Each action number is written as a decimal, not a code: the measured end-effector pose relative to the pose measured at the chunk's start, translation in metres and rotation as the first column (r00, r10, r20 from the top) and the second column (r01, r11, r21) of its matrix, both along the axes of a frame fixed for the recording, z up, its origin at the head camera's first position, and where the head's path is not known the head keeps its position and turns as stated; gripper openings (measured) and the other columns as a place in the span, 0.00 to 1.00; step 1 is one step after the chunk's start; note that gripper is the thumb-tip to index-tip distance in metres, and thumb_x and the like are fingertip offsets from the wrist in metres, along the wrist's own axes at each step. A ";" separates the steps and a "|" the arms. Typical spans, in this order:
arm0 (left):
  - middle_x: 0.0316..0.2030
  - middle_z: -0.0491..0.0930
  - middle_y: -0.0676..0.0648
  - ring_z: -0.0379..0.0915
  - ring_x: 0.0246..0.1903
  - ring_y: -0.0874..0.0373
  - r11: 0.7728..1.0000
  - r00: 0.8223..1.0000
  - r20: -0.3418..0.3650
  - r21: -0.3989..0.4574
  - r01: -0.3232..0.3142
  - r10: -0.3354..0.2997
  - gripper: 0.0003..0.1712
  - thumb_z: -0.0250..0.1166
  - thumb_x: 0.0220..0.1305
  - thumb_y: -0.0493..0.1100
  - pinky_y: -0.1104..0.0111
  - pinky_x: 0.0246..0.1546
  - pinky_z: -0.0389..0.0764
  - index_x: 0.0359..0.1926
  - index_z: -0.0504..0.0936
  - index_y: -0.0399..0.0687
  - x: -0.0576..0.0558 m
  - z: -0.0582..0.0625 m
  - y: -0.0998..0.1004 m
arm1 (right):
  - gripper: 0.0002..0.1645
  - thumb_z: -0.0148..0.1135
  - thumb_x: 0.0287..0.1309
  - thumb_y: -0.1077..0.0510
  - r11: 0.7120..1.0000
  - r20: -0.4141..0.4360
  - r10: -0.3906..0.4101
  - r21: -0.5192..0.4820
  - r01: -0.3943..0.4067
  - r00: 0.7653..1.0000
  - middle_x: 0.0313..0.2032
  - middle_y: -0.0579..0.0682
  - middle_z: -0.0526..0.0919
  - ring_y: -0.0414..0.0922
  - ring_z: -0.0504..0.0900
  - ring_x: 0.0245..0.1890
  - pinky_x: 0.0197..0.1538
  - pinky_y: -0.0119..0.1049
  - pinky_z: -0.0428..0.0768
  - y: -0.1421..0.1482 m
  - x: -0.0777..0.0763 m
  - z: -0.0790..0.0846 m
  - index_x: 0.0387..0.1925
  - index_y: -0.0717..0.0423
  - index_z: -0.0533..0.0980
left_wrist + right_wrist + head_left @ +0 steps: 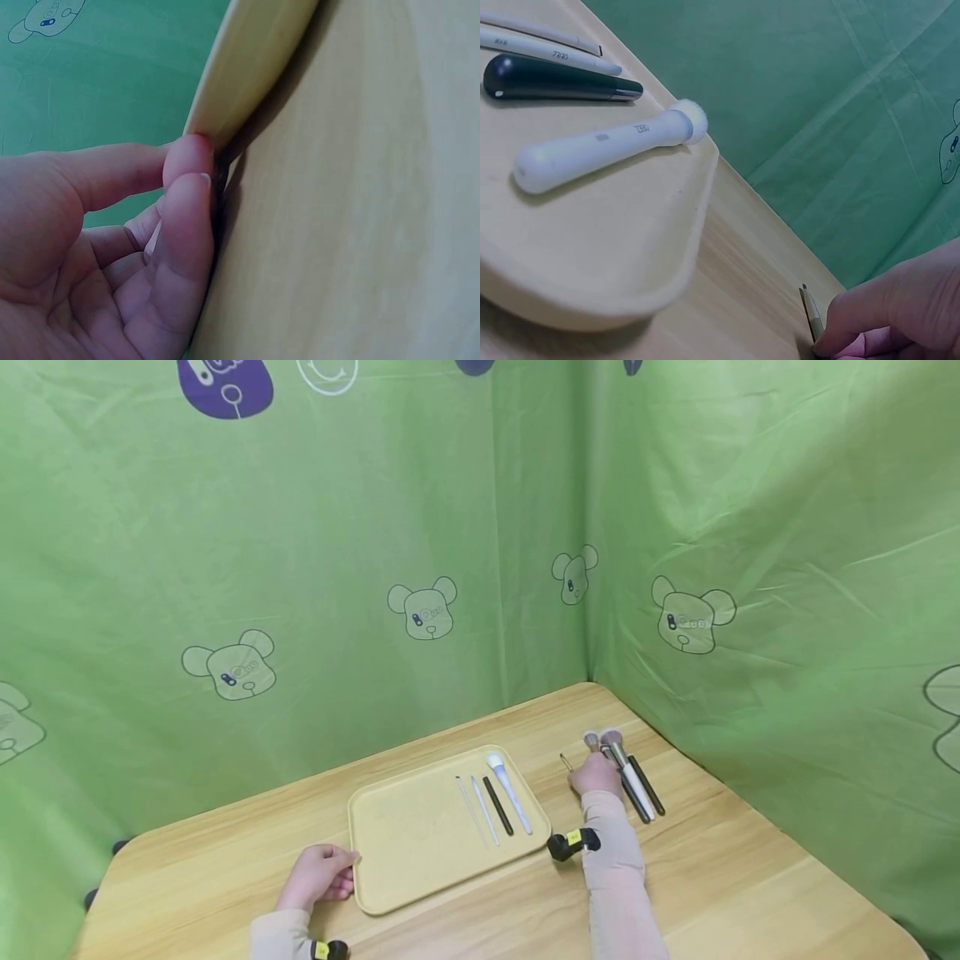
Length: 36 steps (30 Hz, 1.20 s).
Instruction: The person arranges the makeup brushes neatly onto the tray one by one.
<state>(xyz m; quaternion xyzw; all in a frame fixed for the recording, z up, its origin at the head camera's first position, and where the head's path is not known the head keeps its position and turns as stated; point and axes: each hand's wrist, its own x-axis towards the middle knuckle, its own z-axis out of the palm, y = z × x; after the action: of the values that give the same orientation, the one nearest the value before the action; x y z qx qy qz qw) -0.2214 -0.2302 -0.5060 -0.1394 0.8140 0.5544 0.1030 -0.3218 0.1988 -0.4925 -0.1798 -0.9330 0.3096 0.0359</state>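
Note:
My left hand (318, 872) is at the left rim of a pale yellow tray (408, 839); in the left wrist view thumb and forefinger pinch that rim. On the tray's right half lie a thin pale brush (471, 802), a white pen-like brush (485, 810), a short black-handled brush (498, 806) and a white-tipped brush with a pale blue handle (512, 797). Over a group of makeup brushes to the tray's right, my right hand (597, 774) pinches a slim brush with a gold-coloured ferrule (814, 319); the fingers hide its lower part.
Beside the right hand lie a brush with a fluffy grey head (591, 741), a white-handled brush (637, 789) with a large mauve head, and black-handled brushes (647, 785). Green curtains (337, 610) stand behind and to the right of the wooden table (750, 877).

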 end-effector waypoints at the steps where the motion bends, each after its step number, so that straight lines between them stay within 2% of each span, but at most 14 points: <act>1: 0.18 0.76 0.47 0.73 0.16 0.61 1.000 1.000 0.000 0.000 0.000 0.000 0.12 0.60 0.55 0.42 0.70 0.20 0.80 0.33 0.75 0.33 0.000 0.000 0.000 | 0.20 0.62 0.42 0.57 1.000 0.002 0.001 0.000 -0.001 1.000 0.34 0.69 0.77 0.53 0.76 0.27 0.27 0.44 0.75 0.000 0.000 0.000 0.36 0.69 0.75; 8: 0.18 0.76 0.47 0.73 0.16 0.61 1.000 1.000 -0.001 0.006 0.001 -0.001 0.12 0.60 0.55 0.42 0.70 0.20 0.80 0.32 0.75 0.34 0.000 -0.001 0.000 | 0.19 0.63 0.42 0.56 0.999 -0.010 0.022 0.028 -0.022 1.000 0.33 0.67 0.79 0.53 0.77 0.28 0.32 0.48 0.77 0.002 0.001 0.002 0.33 0.68 0.76; 15: 0.18 0.76 0.47 0.73 0.16 0.61 1.000 1.000 -0.001 0.007 0.004 -0.004 0.12 0.61 0.55 0.43 0.70 0.20 0.80 0.32 0.75 0.34 0.000 0.000 -0.001 | 0.14 0.64 0.44 0.53 0.998 -0.029 0.055 0.038 -0.054 0.998 0.27 0.61 0.81 0.51 0.77 0.25 0.32 0.45 0.77 -0.003 0.001 0.012 0.23 0.62 0.76; 17: 0.18 0.76 0.47 0.73 0.16 0.61 1.000 1.000 -0.002 0.008 0.007 -0.007 0.12 0.61 0.55 0.43 0.70 0.20 0.80 0.31 0.75 0.34 -0.001 0.000 -0.001 | 0.18 0.63 0.45 0.52 0.997 -0.047 0.063 0.035 -0.062 0.997 0.26 0.61 0.80 0.51 0.77 0.24 0.30 0.44 0.77 -0.005 0.002 0.016 0.29 0.65 0.75; 19: 0.18 0.76 0.48 0.73 0.16 0.61 1.000 1.000 -0.003 0.007 0.008 -0.007 0.12 0.61 0.55 0.42 0.70 0.20 0.80 0.31 0.75 0.35 -0.001 0.000 -0.001 | 0.25 0.63 0.45 0.51 0.997 -0.058 0.069 0.036 -0.067 0.996 0.26 0.62 0.80 0.52 0.78 0.25 0.28 0.43 0.77 -0.008 0.002 0.019 0.38 0.68 0.72; 22: 0.18 0.76 0.48 0.73 0.16 0.61 1.000 1.000 -0.002 0.006 0.009 -0.009 0.12 0.60 0.55 0.42 0.70 0.20 0.80 0.31 0.74 0.35 -0.001 -0.001 -0.001 | 0.34 0.63 0.45 0.50 0.997 -0.086 0.075 0.038 -0.072 0.993 0.31 0.66 0.79 0.56 0.79 0.27 0.28 0.45 0.78 -0.011 0.001 0.023 0.47 0.71 0.65; 23: 0.18 0.76 0.48 0.73 0.16 0.61 1.000 1.000 -0.001 0.005 0.007 -0.007 0.12 0.60 0.55 0.42 0.70 0.20 0.80 0.31 0.74 0.35 -0.001 -0.001 -0.001 | 0.33 0.63 0.45 0.49 0.996 -0.095 0.079 0.052 -0.074 0.992 0.34 0.67 0.78 0.56 0.79 0.28 0.28 0.45 0.78 -0.012 0.001 0.024 0.45 0.72 0.66; 26: 0.18 0.76 0.48 0.73 0.16 0.61 1.000 1.000 0.000 0.004 0.003 -0.003 0.12 0.60 0.55 0.43 0.70 0.20 0.80 0.31 0.75 0.35 -0.002 -0.001 -0.001 | 0.22 0.62 0.46 0.50 0.993 -0.110 0.105 0.060 -0.099 0.988 0.37 0.66 0.76 0.54 0.78 0.27 0.27 0.43 0.77 -0.016 0.000 0.028 0.30 0.68 0.73; 29: 0.17 0.76 0.48 0.73 0.16 0.61 1.000 1.000 0.001 0.005 -0.001 0.001 0.12 0.60 0.55 0.43 0.70 0.20 0.80 0.31 0.75 0.35 -0.002 -0.002 -0.001 | 0.17 0.61 0.45 0.50 0.992 -0.142 0.123 0.058 -0.115 0.982 0.34 0.61 0.76 0.51 0.75 0.27 0.27 0.40 0.74 -0.021 -0.001 0.031 0.17 0.60 0.74; 31: 0.17 0.76 0.48 0.73 0.16 0.61 1.000 1.000 0.001 0.009 -0.002 0.002 0.12 0.60 0.55 0.43 0.70 0.19 0.80 0.30 0.75 0.35 -0.002 -0.001 -0.001 | 0.15 0.61 0.44 0.50 0.991 -0.174 0.132 0.057 -0.124 0.976 0.29 0.59 0.78 0.51 0.74 0.28 0.30 0.41 0.73 -0.024 -0.001 0.034 0.16 0.58 0.75; 34: 0.17 0.76 0.48 0.74 0.16 0.61 1.000 1.000 0.000 0.011 0.002 -0.002 0.12 0.60 0.55 0.43 0.70 0.20 0.80 0.30 0.75 0.35 -0.001 -0.001 -0.001 | 0.14 0.62 0.41 0.50 0.990 -0.215 0.137 0.063 -0.127 0.967 0.27 0.57 0.81 0.52 0.76 0.30 0.35 0.44 0.75 -0.032 0.001 0.038 0.19 0.58 0.77; 36: 0.17 0.76 0.48 0.73 0.16 0.61 1.000 1.000 -0.001 0.007 0.004 -0.004 0.12 0.60 0.56 0.43 0.70 0.20 0.80 0.30 0.75 0.35 -0.001 -0.001 -0.001 | 0.13 0.63 0.41 0.51 0.990 -0.229 0.140 0.047 -0.133 0.963 0.25 0.55 0.82 0.51 0.77 0.27 0.32 0.42 0.75 -0.038 0.001 0.040 0.20 0.58 0.77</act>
<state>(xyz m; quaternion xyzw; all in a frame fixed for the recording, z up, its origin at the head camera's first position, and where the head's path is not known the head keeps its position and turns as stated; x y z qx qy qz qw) -0.2222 -0.2308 -0.5068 -0.1372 0.8123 0.5573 0.1040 -0.3205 0.1609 -0.4530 -0.0773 -0.9374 0.3156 0.1257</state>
